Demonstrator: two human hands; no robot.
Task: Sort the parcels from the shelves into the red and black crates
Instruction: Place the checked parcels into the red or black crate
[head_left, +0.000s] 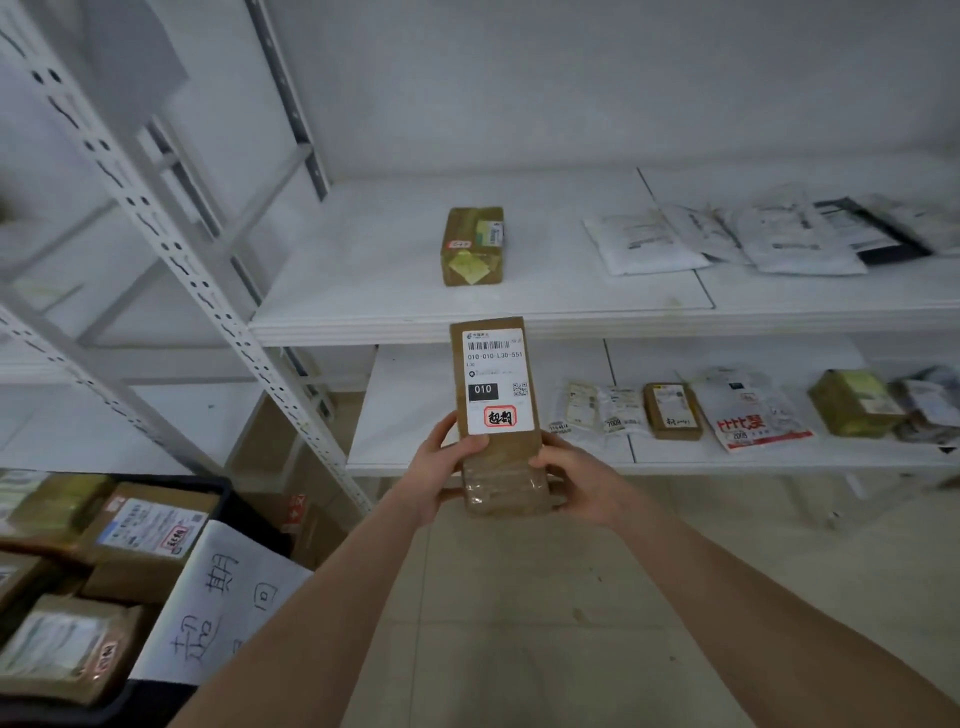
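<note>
Holding the brown parcel (493, 410) upright before the shelves (363, 270) in the head view, my left hand (441, 467) and right hand (576, 478) both grip its lower end. I should read the red stamp (500, 417) squarely, then carry it two-handed to the black crate (226, 488) at my left.

Plain white wall (623, 78) at the back. The floor (519, 623) is pale beige with a few dark specks on it. Main furniture is a white metal rack with an upper shelf (363, 260) and a lower shelf (415, 415), both white boards with seams between the panels. A slotted post (171, 249) slants across the left side, and a second rack (156, 415) sits just beyond it. Light's flat and even, and the shadows are soft.
</note>
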